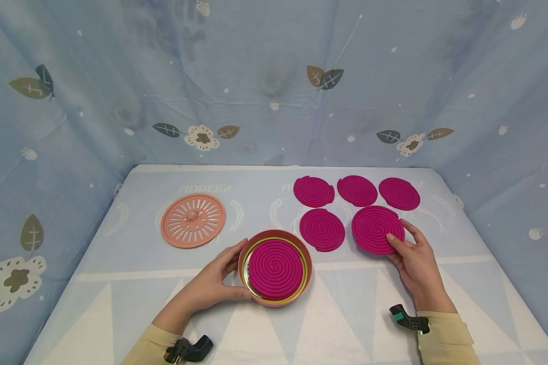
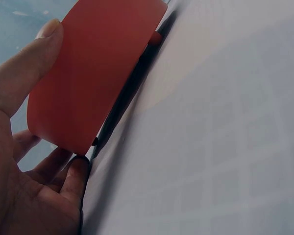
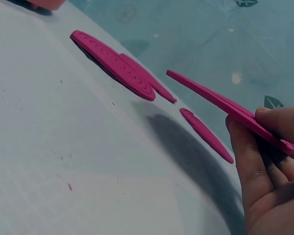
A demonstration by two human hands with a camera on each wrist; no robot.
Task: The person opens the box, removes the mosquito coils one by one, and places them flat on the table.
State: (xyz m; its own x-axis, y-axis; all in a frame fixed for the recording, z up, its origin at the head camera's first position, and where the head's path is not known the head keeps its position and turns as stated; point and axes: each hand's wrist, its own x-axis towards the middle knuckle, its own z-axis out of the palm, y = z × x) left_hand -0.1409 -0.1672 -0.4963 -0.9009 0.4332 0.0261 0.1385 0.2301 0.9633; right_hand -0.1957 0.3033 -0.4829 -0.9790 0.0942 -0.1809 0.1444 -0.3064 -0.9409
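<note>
My right hand (image 1: 417, 261) pinches the edge of a magenta mosquito coil (image 1: 374, 230) between thumb and fingers. In the right wrist view this coil (image 3: 220, 102) is held up off the table, its shadow falling below. With thumb and fingers around its left side, my left hand (image 1: 221, 279) grips a round coral mosquito coil holder (image 1: 308, 271). Inside that holder, within a gold inner ring, lies another mosquito coil (image 1: 275, 268). The left wrist view shows the holder's smooth outer wall (image 2: 95, 63) and small feet at its base.
A slotted coral lid (image 1: 193, 221) lies at the left of the table (image 1: 132, 314). Three coils (image 1: 313, 191) form a back row on the right, and one more coil (image 1: 321, 230) lies in front of them. A patterned blue curtain (image 1: 274, 76) hangs behind.
</note>
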